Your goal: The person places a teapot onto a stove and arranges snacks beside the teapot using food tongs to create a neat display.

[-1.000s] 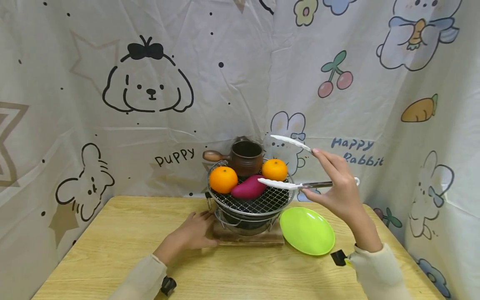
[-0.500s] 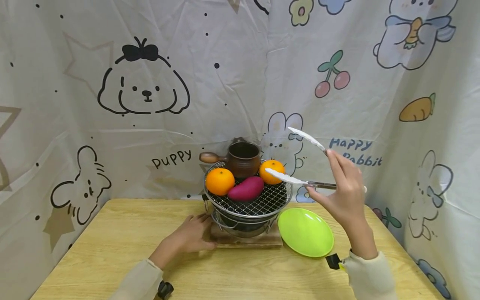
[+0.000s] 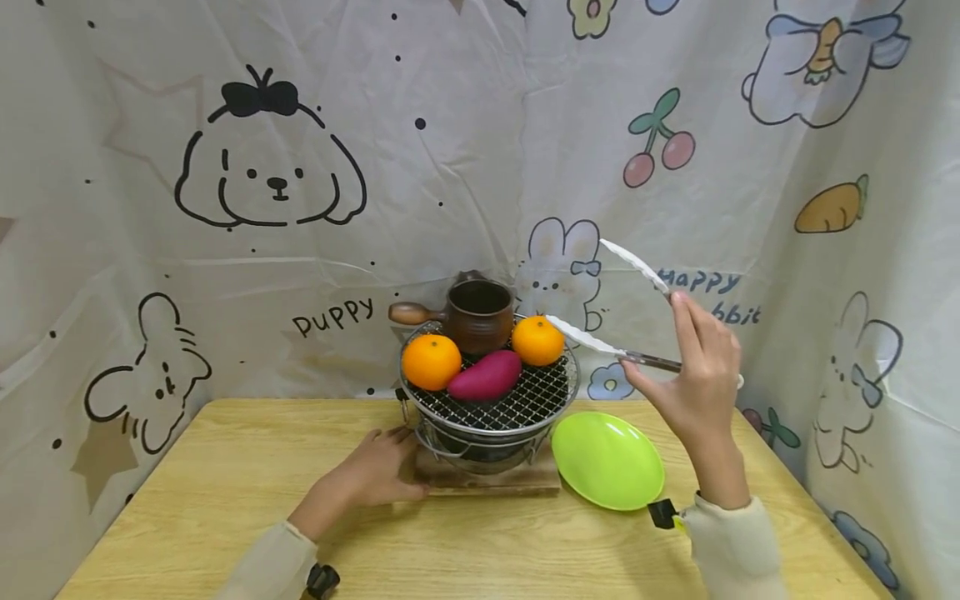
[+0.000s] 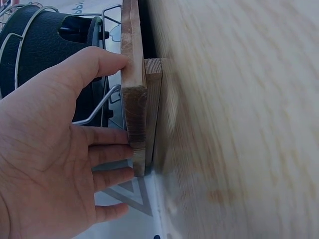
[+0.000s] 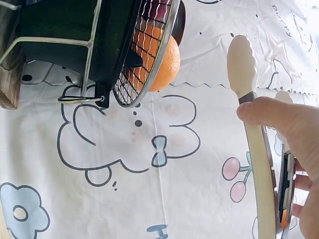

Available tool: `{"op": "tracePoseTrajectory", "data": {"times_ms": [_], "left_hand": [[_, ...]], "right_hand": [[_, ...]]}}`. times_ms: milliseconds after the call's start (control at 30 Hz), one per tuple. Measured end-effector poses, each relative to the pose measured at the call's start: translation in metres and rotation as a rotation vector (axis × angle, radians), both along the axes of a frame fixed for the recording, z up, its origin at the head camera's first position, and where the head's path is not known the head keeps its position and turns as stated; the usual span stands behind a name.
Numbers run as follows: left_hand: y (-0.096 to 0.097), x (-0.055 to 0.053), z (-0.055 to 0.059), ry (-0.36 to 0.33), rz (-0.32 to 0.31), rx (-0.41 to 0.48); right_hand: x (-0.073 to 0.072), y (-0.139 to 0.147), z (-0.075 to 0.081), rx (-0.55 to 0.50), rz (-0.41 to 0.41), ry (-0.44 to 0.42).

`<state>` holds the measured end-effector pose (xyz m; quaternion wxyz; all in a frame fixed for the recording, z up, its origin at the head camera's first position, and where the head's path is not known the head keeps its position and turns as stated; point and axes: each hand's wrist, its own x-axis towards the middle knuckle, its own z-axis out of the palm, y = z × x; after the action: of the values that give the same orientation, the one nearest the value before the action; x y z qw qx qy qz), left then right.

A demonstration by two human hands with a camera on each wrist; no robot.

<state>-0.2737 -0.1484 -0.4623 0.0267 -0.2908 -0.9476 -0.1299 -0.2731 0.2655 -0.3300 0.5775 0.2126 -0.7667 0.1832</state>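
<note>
My left hand (image 3: 371, 475) lies at the left end of a wooden board (image 3: 491, 483) under a small round grill. In the left wrist view, the thumb touches the board's edge and the nearly straight fingers reach along its end. Raised at the right, my right hand (image 3: 701, 371) grips a pair of tongs (image 3: 581, 336) with white tips, their arms spread wide with nothing between. The lower tip overlaps the right mandarin (image 3: 534, 342) in the head view. On the wire mesh (image 3: 525, 408) also lie another mandarin (image 3: 431, 364), a purple sweet potato (image 3: 485, 376) and a brown handled pot (image 3: 480, 315).
A bright green plate (image 3: 607, 460) lies right of the board, below my right hand. The grill's black body (image 5: 55, 45) has wire handles standing out at its sides. A printed cloth (image 3: 420, 192) hangs behind the wooden table (image 3: 247, 442).
My right hand has drawn the tongs to the right and tilted their tips upward, away from the sweet potato. The left hand stays at the board; the head view has shifted slightly.
</note>
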Motion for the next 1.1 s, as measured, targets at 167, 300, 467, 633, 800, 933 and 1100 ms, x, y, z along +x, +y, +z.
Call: {"op": "tracePoseTrajectory", "data": {"times_ms": [167, 300, 467, 633, 800, 933, 1100], "left_hand": [[-0.001, -0.002, -0.002, 0.024, -0.016, -0.005], [-0.002, -0.002, -0.003, 0.013, -0.007, -0.001], [-0.001, -0.001, -0.004, 0.012, 0.004, -0.011], [-0.001, 0.0, -0.002, 0.026, -0.004, -0.007], [-0.001, 0.0, -0.001, 0.025, -0.002, -0.007], [-0.001, 0.001, -0.001, 0.003, 0.007, 0.0], [0.001, 0.003, 0.0, -0.013, 0.015, 0.014]], "right_hand": [[-0.001, 0.002, -0.001, -0.029, -0.023, -0.011], [-0.002, 0.005, -0.002, -0.056, -0.064, -0.045], [-0.005, 0.014, -0.005, -0.095, -0.138, -0.127], [-0.007, 0.023, -0.01, -0.127, -0.224, -0.274], [-0.01, 0.027, -0.014, -0.167, -0.296, -0.413], [-0.014, 0.029, -0.02, -0.196, -0.362, -0.54], [-0.02, 0.035, -0.029, -0.203, -0.429, -0.67]]}}
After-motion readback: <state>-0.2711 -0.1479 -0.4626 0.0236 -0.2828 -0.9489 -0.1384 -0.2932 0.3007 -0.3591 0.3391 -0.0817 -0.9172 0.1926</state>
